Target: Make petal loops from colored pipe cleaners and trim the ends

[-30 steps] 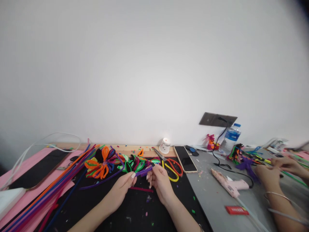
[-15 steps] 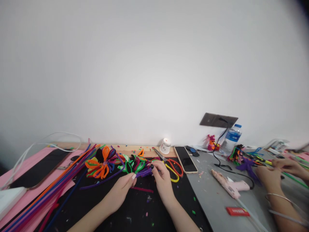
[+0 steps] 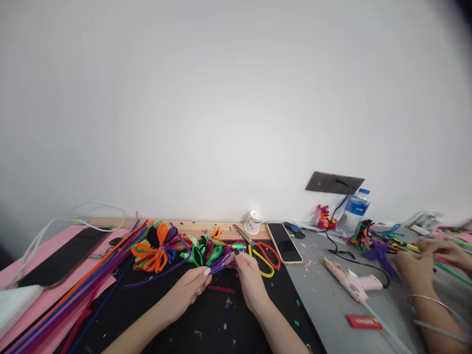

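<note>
Between my two hands runs a purple pipe cleaner (image 3: 220, 266), folded into loops. My left hand (image 3: 191, 287) pinches its left end with thumb and fingers. At the other end, my right hand (image 3: 250, 278) grips it between thumb and fingertips. Just behind my hands lie bent pipe cleaner shapes in green (image 3: 199, 251) and an orange loop flower (image 3: 159, 250). A dark pink pipe cleaner piece (image 3: 221, 289) rests on the black mat (image 3: 206, 324) below. Scissors (image 3: 263, 258) with yellow and orange handles lie beyond my right hand.
Long pipe cleaners (image 3: 92, 280) lie bundled at left, by a dark phone (image 3: 62, 255). A paper cup (image 3: 252, 222) and a phone (image 3: 283, 243) stand behind. To the right are a glue gun (image 3: 352, 284), a water bottle (image 3: 354, 211) and another person's hands (image 3: 424, 263).
My right hand has moved slightly right, and the purple pipe cleaner loops stretch out longer between my hands. The other person's hands at right have shifted a little.
</note>
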{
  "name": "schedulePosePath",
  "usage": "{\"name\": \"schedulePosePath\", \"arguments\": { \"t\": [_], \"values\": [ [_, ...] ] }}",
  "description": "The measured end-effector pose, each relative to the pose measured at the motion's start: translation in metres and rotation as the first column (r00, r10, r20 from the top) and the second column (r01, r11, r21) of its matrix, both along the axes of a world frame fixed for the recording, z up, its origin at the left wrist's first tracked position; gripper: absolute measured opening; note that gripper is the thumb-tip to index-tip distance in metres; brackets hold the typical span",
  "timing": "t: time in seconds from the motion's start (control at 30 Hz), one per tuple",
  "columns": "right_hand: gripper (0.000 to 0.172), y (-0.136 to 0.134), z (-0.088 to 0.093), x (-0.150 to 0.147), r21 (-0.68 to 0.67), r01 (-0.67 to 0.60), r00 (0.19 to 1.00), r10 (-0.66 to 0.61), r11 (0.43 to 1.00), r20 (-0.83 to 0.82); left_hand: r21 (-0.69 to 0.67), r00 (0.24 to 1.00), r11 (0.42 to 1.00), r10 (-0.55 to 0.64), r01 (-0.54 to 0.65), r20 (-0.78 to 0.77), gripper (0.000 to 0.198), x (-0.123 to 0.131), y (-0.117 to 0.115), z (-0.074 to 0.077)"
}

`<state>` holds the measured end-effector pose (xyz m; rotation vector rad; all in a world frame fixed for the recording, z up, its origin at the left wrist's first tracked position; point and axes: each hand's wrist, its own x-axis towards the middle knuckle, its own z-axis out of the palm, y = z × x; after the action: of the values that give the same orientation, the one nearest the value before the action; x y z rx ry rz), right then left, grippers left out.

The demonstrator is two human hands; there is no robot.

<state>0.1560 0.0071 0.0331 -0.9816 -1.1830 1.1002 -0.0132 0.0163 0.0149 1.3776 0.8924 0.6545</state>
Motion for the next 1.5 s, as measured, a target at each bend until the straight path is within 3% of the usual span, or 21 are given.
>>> {"name": "schedulePosePath", "arguments": {
  "t": [0.23, 0.43, 0.63, 0.77, 0.87, 0.97, 1.13, 1.27, 1.5],
  "values": [
    [0.015, 0.0, 0.002, 0.0, -0.071, -0.096, 0.995, 0.098, 0.993, 0.021, -0.112, 0.997, 0.994, 0.005, 0.003, 0.071, 0.046, 0.002, 0.002, 0.003],
    [0.015, -0.001, 0.007, -0.003, -0.099, -0.094, 0.995, 0.091, 0.991, -0.033, -0.117, 0.995, 0.993, 0.011, 0.001, 0.1, 0.043, 0.002, 0.003, -0.001],
    [0.02, -0.001, 0.007, -0.001, -0.055, -0.174, 0.976, 0.165, 0.983, -0.141, -0.172, 0.994, 0.985, 0.013, 0.006, 0.112, 0.043, 0.002, 0.004, 0.002],
    [0.013, 0.001, 0.005, 0.007, 0.025, -0.086, 0.979, 0.08, 0.996, 0.188, -0.228, 0.983, 0.972, -0.009, 0.052, 0.185, 0.041, 0.002, 0.002, 0.006],
    [0.014, 0.001, 0.007, 0.011, 0.189, -0.065, 0.869, -0.038, 0.98, 0.493, -0.281, 0.966, 0.954, -0.028, 0.102, 0.255, 0.036, 0.001, 0.0, 0.005],
    [0.013, -0.001, 0.011, 0.012, 0.271, -0.14, 0.772, -0.066, 0.952, 0.632, -0.317, 0.957, 0.939, -0.042, 0.137, 0.289, 0.033, -0.001, -0.003, 0.004],
    [0.01, -0.003, 0.014, 0.008, 0.266, -0.214, 0.737, -0.023, 0.94, 0.675, -0.272, 0.966, 0.951, -0.076, 0.144, 0.248, 0.034, -0.001, -0.007, 0.01],
    [0.015, -0.001, 0.013, 0.009, 0.279, -0.205, 0.769, -0.023, 0.938, 0.639, -0.167, 0.982, 0.984, -0.035, 0.066, 0.184, 0.03, 0.0, -0.007, 0.02],
    [0.011, 0.002, 0.007, 0.011, 0.204, -0.138, 0.793, -0.016, 0.969, 0.609, -0.136, 0.988, 0.99, -0.001, 0.023, 0.156, 0.034, 0.001, -0.002, 0.023]
  ]
}}
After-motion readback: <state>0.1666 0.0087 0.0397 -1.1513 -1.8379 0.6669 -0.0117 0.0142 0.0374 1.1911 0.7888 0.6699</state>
